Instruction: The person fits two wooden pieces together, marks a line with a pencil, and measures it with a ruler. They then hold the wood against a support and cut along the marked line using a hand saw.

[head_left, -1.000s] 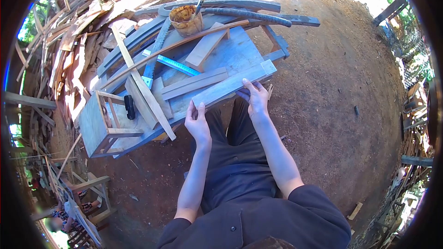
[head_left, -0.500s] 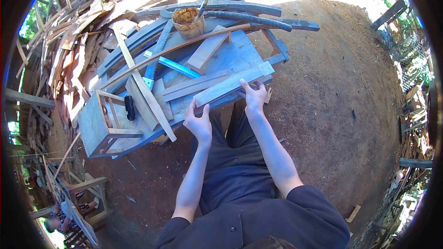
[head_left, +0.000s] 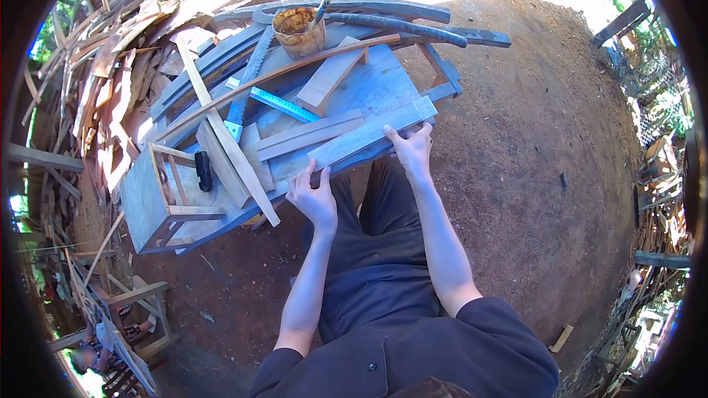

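Observation:
A pale, flat wooden board (head_left: 369, 133) lies slantwise along the workbench's (head_left: 391, 77) near edge, a squared mark or joint at its right end. At its left end, my left hand (head_left: 313, 199) has thumb and fingers about the near corner. My right hand (head_left: 411, 153) grips its near side towards the right end, thumb on the face; the fingertips underneath are partly hidden. Just beyond it rests a narrower grooved wooden strip (head_left: 310, 135). A blue-tinted try square (head_left: 284, 105) and a handsaw (head_left: 254, 66) lie farther back.
A stained pot (head_left: 299, 40) with a brush stands at the back. A small wooden frame box (head_left: 151, 195) and a black object (head_left: 203, 171) sit left. Long battens (head_left: 228, 136) cross the bench. Scrap wood (head_left: 110, 88) is heaped beyond; a person (head_left: 103, 350) is at lower left.
The board has turned flatter and lowered slightly towards the bench top, both hands staying at it. My left hand has shifted a little left. The view has moved slightly.

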The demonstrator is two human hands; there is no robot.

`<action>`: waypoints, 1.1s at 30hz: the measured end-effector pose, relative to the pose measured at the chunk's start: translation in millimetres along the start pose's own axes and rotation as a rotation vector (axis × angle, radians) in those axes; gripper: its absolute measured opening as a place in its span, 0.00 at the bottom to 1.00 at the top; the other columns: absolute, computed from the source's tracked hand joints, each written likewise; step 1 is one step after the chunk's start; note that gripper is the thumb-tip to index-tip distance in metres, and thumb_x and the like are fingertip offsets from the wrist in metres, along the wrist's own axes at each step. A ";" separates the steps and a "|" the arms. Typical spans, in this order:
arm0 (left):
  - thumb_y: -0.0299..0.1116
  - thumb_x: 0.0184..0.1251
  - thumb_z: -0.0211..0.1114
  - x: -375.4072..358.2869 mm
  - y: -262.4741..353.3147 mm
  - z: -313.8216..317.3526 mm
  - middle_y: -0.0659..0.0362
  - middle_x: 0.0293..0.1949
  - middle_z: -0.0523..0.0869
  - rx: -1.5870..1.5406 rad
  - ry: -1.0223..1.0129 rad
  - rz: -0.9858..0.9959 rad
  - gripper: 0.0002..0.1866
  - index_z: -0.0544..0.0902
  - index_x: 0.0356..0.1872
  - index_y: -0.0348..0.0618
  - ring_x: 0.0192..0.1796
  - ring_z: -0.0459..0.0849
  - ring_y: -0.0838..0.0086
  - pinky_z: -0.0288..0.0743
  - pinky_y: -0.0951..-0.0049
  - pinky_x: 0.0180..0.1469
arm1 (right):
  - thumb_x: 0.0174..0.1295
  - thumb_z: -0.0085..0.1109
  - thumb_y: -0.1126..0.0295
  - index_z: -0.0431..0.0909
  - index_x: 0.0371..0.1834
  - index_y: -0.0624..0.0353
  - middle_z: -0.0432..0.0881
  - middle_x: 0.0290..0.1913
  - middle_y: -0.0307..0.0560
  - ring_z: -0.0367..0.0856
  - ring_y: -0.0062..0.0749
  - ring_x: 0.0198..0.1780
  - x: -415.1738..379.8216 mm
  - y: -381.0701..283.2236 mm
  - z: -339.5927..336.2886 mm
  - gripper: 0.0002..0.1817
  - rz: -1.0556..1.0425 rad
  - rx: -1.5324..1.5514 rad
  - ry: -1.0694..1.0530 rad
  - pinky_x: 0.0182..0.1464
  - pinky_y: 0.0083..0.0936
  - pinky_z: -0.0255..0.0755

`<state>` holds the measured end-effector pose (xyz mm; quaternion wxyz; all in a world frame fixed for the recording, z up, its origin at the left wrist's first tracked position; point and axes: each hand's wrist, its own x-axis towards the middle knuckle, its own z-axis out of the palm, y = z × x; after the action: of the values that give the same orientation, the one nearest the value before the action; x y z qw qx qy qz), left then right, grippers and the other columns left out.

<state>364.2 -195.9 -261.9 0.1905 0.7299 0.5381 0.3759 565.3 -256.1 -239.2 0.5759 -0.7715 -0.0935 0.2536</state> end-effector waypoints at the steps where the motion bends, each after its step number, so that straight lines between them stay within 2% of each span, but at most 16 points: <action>1: 0.34 0.59 0.79 -0.8 -1.7 0.6 0.59 0.43 0.90 0.020 0.015 0.044 0.19 0.90 0.51 0.42 0.52 0.82 0.66 0.65 0.62 0.59 | 0.61 0.79 0.63 0.55 0.66 0.74 0.88 0.40 0.56 0.88 0.28 0.33 -0.4 -0.1 -0.5 0.44 0.002 -0.001 -0.001 0.30 0.20 0.82; 3: 0.34 0.59 0.79 -2.0 -4.7 1.5 0.59 0.42 0.89 0.009 0.019 0.065 0.18 0.90 0.51 0.42 0.52 0.82 0.65 0.66 0.62 0.59 | 0.61 0.78 0.64 0.51 0.68 0.74 0.87 0.39 0.56 0.86 0.27 0.29 0.0 -1.4 -1.4 0.47 0.002 0.051 -0.031 0.28 0.20 0.80; 6: 0.33 0.60 0.79 -1.5 -4.1 0.5 0.59 0.42 0.89 -0.007 0.025 0.103 0.18 0.90 0.50 0.41 0.51 0.82 0.64 0.66 0.62 0.59 | 0.60 0.78 0.66 0.52 0.68 0.73 0.89 0.38 0.57 0.86 0.29 0.27 -3.3 4.8 0.5 0.46 -0.047 0.143 0.005 0.28 0.23 0.81; 10: 0.31 0.61 0.78 -3.6 -5.1 1.3 0.58 0.43 0.89 0.001 0.034 0.154 0.16 0.89 0.49 0.41 0.51 0.82 0.64 0.67 0.61 0.60 | 0.61 0.77 0.66 0.48 0.72 0.77 0.89 0.37 0.57 0.86 0.29 0.26 -3.4 5.2 -2.3 0.50 -0.002 0.100 0.002 0.26 0.23 0.80; 12: 0.31 0.61 0.78 -3.1 -6.7 1.6 0.58 0.43 0.90 0.008 0.034 0.173 0.15 0.89 0.49 0.40 0.51 0.82 0.63 0.67 0.61 0.60 | 0.61 0.76 0.64 0.38 0.78 0.80 0.89 0.36 0.56 0.86 0.28 0.25 -8.6 -2.1 -2.5 0.58 -0.025 0.005 0.018 0.25 0.23 0.80; 13: 0.31 0.61 0.77 -3.6 -7.7 1.4 0.58 0.43 0.90 0.013 0.034 0.192 0.15 0.89 0.49 0.40 0.51 0.82 0.63 0.67 0.61 0.61 | 0.61 0.76 0.64 0.38 0.78 0.80 0.89 0.36 0.56 0.86 0.28 0.25 -9.4 -3.7 -4.3 0.58 -0.021 0.005 0.020 0.25 0.23 0.80; 15: 0.30 0.61 0.77 -2.5 -9.5 1.7 0.58 0.44 0.90 0.012 0.031 0.212 0.15 0.89 0.49 0.40 0.51 0.83 0.64 0.67 0.61 0.61 | 0.63 0.75 0.61 0.29 0.80 0.80 0.89 0.35 0.56 0.86 0.29 0.25 -6.7 -7.4 -6.7 0.63 -0.012 -0.088 -0.010 0.23 0.23 0.78; 19: 0.30 0.61 0.78 -3.6 -11.2 0.5 0.57 0.45 0.91 0.021 0.036 0.273 0.15 0.89 0.49 0.40 0.51 0.83 0.64 0.69 0.62 0.60 | 0.64 0.73 0.58 0.29 0.80 0.80 0.89 0.32 0.54 0.88 0.36 0.27 -5.8 -1.3 -5.2 0.64 0.074 -0.152 -0.077 0.30 0.28 0.82; 21: 0.29 0.61 0.78 -2.5 -13.5 1.1 0.57 0.45 0.91 0.018 0.037 0.289 0.15 0.89 0.49 0.40 0.51 0.83 0.64 0.69 0.62 0.60 | 0.63 0.74 0.53 0.33 0.83 0.72 0.89 0.43 0.59 0.90 0.45 0.39 -7.3 8.7 0.2 0.63 -0.059 -0.383 0.081 0.43 0.36 0.83; 22: 0.29 0.61 0.78 -2.3 -14.8 0.7 0.57 0.45 0.90 0.013 0.038 0.308 0.15 0.89 0.49 0.40 0.51 0.83 0.64 0.69 0.62 0.59 | 0.63 0.74 0.53 0.33 0.83 0.72 0.89 0.43 0.59 0.90 0.45 0.39 -11.4 6.3 0.7 0.63 -0.055 -0.384 0.081 0.43 0.36 0.83; 24: 0.29 0.61 0.78 -2.1 -15.8 0.5 0.57 0.45 0.90 0.027 0.038 0.323 0.15 0.89 0.49 0.40 0.51 0.83 0.64 0.69 0.62 0.60 | 0.60 0.75 0.46 0.48 0.84 0.63 0.81 0.60 0.62 0.82 0.50 0.60 -17.1 -0.1 0.5 0.59 -0.221 -0.563 0.214 0.61 0.45 0.74; 25: 0.29 0.61 0.78 -2.0 -15.0 0.1 0.57 0.45 0.90 0.041 0.040 0.336 0.15 0.89 0.49 0.39 0.51 0.83 0.64 0.69 0.62 0.60 | 0.60 0.75 0.46 0.48 0.84 0.63 0.81 0.60 0.62 0.82 0.50 0.60 -17.2 0.3 -0.6 0.59 -0.218 -0.562 0.221 0.61 0.45 0.74; 27: 0.29 0.62 0.77 -0.9 -14.4 -2.3 0.57 0.45 0.91 0.053 0.033 0.354 0.15 0.89 0.49 0.39 0.51 0.83 0.64 0.70 0.62 0.60 | 0.57 0.75 0.42 0.64 0.79 0.59 0.71 0.70 0.60 0.69 0.50 0.72 -16.4 1.7 -4.2 0.52 -0.316 -0.809 0.206 0.69 0.49 0.65; 28: 0.29 0.63 0.77 0.0 -13.8 -3.1 0.57 0.45 0.91 0.071 0.031 0.367 0.14 0.89 0.49 0.39 0.50 0.83 0.64 0.70 0.62 0.60 | 0.57 0.75 0.42 0.64 0.79 0.59 0.71 0.70 0.60 0.69 0.50 0.72 -14.3 8.5 -3.4 0.52 -0.313 -0.809 0.214 0.69 0.49 0.65; 30: 0.29 0.62 0.77 1.6 -15.1 -3.5 0.57 0.45 0.91 0.078 0.030 0.392 0.14 0.89 0.49 0.39 0.50 0.84 0.64 0.70 0.62 0.59 | 0.55 0.76 0.40 0.71 0.74 0.61 0.73 0.69 0.57 0.64 0.49 0.74 -8.4 28.1 1.3 0.49 -0.496 -0.723 0.380 0.72 0.52 0.59; 33: 0.28 0.62 0.77 2.5 -18.4 -2.3 0.57 0.44 0.91 0.079 0.041 0.429 0.14 0.90 0.48 0.38 0.50 0.84 0.63 0.71 0.62 0.58 | 0.54 0.76 0.39 0.71 0.73 0.65 0.74 0.68 0.54 0.66 0.49 0.73 -7.5 32.7 1.3 0.51 -0.525 -0.652 0.396 0.71 0.50 0.60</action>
<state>351.0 -187.4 -272.2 0.0664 0.8268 0.3886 0.4011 553.5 -268.8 -267.9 0.3545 -0.8963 -0.2488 -0.0955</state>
